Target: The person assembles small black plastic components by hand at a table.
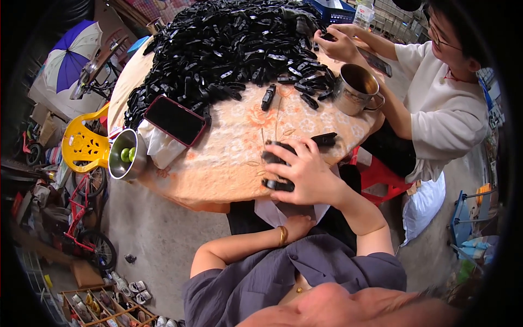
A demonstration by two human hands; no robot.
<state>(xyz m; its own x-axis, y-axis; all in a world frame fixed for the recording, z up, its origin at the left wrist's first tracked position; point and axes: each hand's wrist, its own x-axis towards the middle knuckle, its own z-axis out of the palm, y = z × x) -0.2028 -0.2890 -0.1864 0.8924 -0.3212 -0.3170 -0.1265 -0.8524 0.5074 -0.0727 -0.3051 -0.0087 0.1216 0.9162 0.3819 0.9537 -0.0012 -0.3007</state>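
Think of the round counter (218,171) as a clock, with 6 o'clock on the side by the person's lap. A giant black pile (229,52) of small pieces fills the top, from about 10 o'clock to 1 o'clock. The person's right hand (311,171) is at 5 o'clock, with its fingers spread over two black pieces (279,186). The hand is a bit blurry, so I can't tell if its grip is holding them tight or just touching them. One more black piece (326,140) lies at 4 o'clock, just past the fingers. A lone piece (268,97) sits near the middle, a bit apart from the pile. The left hand (299,227) is down past the edge, between 5 and 6 o'clock, by a pale bag (266,213). Its fingers are hard to see, so I can't tell what its grip is doing. At 2 o'clock, another person's hands (340,46) are close to the pile too. Only a few pieces are set apart near the right hand, and the pile is huge, so I think much more is left than done. But I can't see which pieces in the pile are finished, or what is inside the bag.
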